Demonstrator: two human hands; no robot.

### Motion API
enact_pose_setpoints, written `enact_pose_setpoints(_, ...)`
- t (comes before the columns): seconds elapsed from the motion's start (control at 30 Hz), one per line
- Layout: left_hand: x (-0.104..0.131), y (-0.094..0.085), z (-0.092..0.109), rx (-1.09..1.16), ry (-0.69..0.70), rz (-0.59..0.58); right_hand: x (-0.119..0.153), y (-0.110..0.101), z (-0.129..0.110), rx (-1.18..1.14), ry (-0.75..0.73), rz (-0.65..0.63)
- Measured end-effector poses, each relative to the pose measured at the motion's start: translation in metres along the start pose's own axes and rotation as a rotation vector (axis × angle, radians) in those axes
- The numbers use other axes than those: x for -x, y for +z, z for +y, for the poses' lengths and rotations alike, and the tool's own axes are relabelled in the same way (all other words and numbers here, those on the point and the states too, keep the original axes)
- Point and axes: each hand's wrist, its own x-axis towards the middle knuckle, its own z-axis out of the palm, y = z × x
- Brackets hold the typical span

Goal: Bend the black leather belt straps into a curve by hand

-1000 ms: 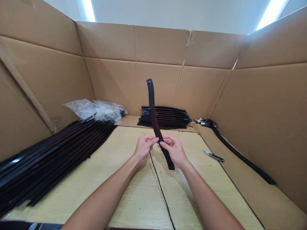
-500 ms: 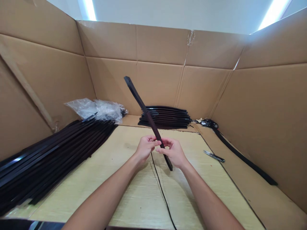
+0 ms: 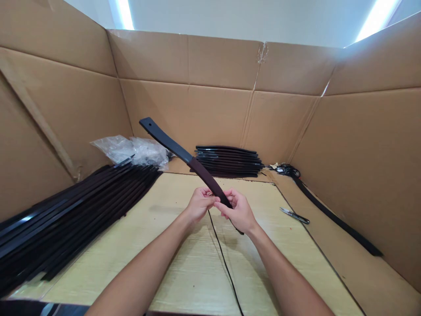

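A long, slightly curved black strip (image 3: 171, 144) with a hole at its upper end is held slanting up to the left over the table. Dark brown wrapping covers its middle part. My right hand (image 3: 237, 211) is closed around the strip near its lower end. On the other side, my left hand (image 3: 199, 205) pinches at the strip's edge, where a thin black cord (image 3: 221, 252) comes out below the fingers and runs down to the table's front edge. Whether the left fingers grip the cord or the strip is partly hidden.
Many black strips (image 3: 82, 210) lie piled at left, beside a clear plastic bag (image 3: 138, 150). Another stack (image 3: 226, 161) sits at the back. Thread snips (image 3: 295, 215) and one long black strip (image 3: 335, 217) lie at right. Cardboard walls (image 3: 217, 57) surround the table (image 3: 125, 263).
The strip's upper end has swung left and down, and its broad face has turned into view. Its lower end has shifted slightly right. Both hands have stayed almost in place.
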Motion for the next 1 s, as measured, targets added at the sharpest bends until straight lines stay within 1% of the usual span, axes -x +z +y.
enact_pose_setpoints(0.13,0.0,-0.003,0.002,-0.012,0.002,-0.028,0.0,0.0,-0.001,-0.088,0.013,-0.047)
enact_pose_setpoints(0.27,-0.002,-0.005,0.0,-0.06,0.028,0.031,-0.003,-0.002,0.002,-0.144,0.052,-0.058)
enact_pose_setpoints(0.4,-0.003,-0.004,-0.003,-0.11,0.023,0.052,-0.003,-0.004,0.001,-0.123,-0.001,-0.047)
enact_pose_setpoints(0.53,-0.002,-0.002,-0.002,-0.08,0.048,0.159,-0.003,-0.003,-0.004,-0.196,-0.055,-0.015)
enact_pose_setpoints(0.7,0.0,0.003,0.0,-0.085,0.078,0.244,-0.007,-0.003,-0.001,-0.278,-0.043,0.008)
enact_pose_setpoints(0.77,0.0,0.007,0.0,-0.083,0.075,0.26,-0.009,-0.005,0.002,-0.272,-0.039,0.035)
enact_pose_setpoints(0.87,0.0,0.011,0.001,-0.07,0.054,0.252,-0.011,-0.009,0.005,-0.267,-0.035,0.076)
enact_pose_setpoints(1.0,0.001,0.013,0.002,-0.054,0.041,0.271,-0.014,-0.013,0.006,-0.279,-0.001,0.03)
